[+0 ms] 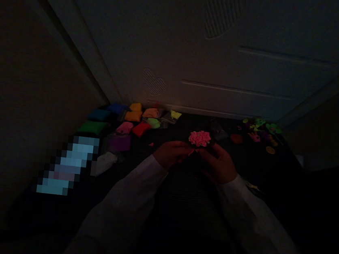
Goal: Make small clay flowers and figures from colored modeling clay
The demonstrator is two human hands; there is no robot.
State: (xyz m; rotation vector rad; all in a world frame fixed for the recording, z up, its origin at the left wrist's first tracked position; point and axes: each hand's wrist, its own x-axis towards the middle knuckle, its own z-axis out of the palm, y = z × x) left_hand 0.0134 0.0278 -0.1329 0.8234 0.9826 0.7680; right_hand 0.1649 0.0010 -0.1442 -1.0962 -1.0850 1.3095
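Note:
A small pink flower cluster (199,138), which looks like modelling clay with some pale green at its edges, is held up between my two hands over the dark table. My left hand (172,152) pinches it from the left, low on its side. From the right, my right hand (219,162) grips it with bent fingers. Below the blossoms a bit of pink (193,151) shows between the fingertips. Dim light hides the underside and how each finger sits.
Packets of coloured clay, among them a red one (141,129), a purple one (119,142) and a green one (93,127), lie at the left. A blurred-out bright screen (68,166) is nearer. Small colourful clay pieces (255,137) lie back right, scissors (253,187) by my right forearm.

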